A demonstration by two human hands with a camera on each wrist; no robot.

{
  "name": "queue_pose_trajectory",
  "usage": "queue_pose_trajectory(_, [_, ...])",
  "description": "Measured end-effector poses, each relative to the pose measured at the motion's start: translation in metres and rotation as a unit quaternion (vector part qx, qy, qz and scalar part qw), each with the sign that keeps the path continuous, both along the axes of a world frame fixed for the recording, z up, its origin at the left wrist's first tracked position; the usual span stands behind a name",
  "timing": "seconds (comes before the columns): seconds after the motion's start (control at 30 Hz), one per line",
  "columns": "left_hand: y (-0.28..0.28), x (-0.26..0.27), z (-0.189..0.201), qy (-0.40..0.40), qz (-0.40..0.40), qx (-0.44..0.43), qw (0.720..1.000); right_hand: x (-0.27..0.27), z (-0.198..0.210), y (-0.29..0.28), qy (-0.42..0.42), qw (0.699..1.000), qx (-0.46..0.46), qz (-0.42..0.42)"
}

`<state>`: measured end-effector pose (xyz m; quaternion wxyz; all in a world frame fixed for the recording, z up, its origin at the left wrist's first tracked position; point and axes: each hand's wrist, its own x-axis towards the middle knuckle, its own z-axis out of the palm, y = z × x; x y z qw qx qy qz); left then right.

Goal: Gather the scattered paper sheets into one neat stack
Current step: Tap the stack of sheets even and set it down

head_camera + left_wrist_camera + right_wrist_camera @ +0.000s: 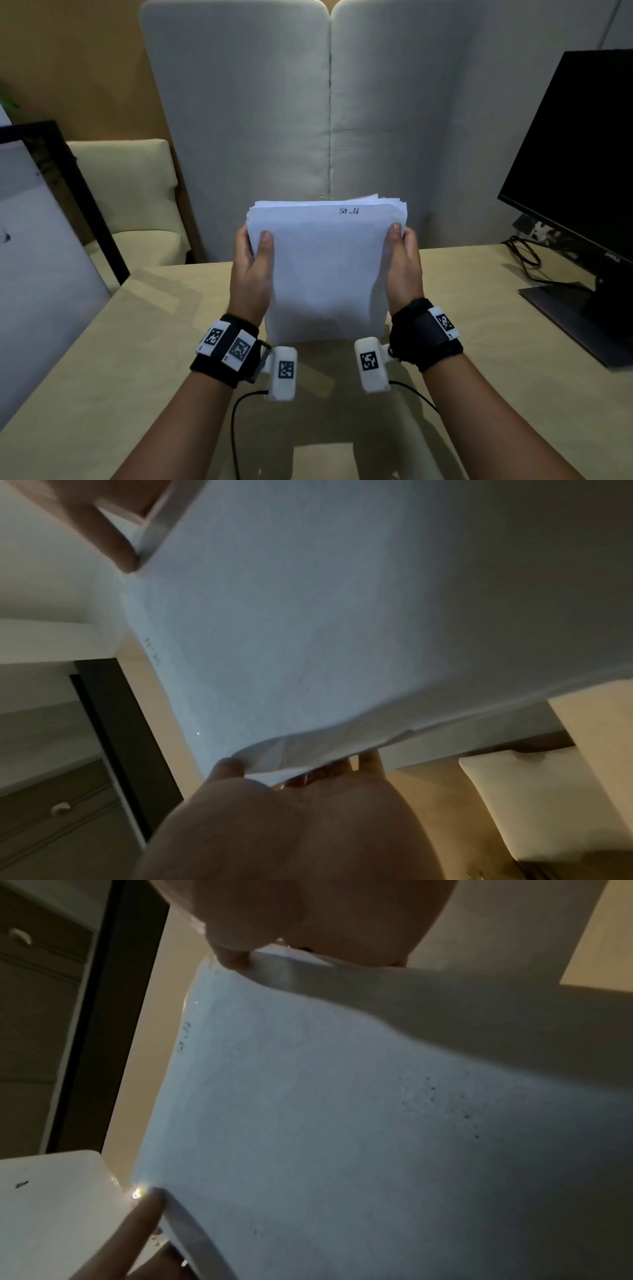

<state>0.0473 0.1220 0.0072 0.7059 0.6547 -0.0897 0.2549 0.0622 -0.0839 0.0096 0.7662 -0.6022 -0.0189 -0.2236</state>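
Observation:
A thick stack of white paper sheets (325, 270) stands upright on its bottom edge on the beige table (120, 359), small handwriting near its top. My left hand (251, 263) grips the stack's left edge, thumb on the front face. My right hand (402, 263) grips the right edge the same way. The top edges of the sheets are slightly uneven. In the left wrist view the paper stack (342, 615) fills the frame above my left hand (291, 791). The right wrist view shows the paper stack (342, 1123) below my right hand (308, 928).
A black Dell monitor (575, 171) on its stand, with cables, sits at the table's right. A grey padded divider (325, 120) rises behind the table. A framed whiteboard (44, 240) leans at the left, beside a cream chair (133, 205).

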Motion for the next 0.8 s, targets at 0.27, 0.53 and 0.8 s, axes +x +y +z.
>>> queue_pose_trajectory(0.27, [-0.007,0.003,0.004,0.006,0.003,0.021,1.0,0.001,-0.008,0.007,0.0,1.0,0.012,0.009])
queue_pose_trajectory(0.53, [0.003,0.005,-0.011,0.048,0.003,0.06,0.997,0.004,-0.026,-0.002,0.027,0.999,-0.035,0.012])
queue_pose_trajectory(0.8, [0.006,0.004,0.003,0.032,0.015,0.017,0.999,0.005,-0.01,-0.006,0.006,1.0,-0.027,-0.002])
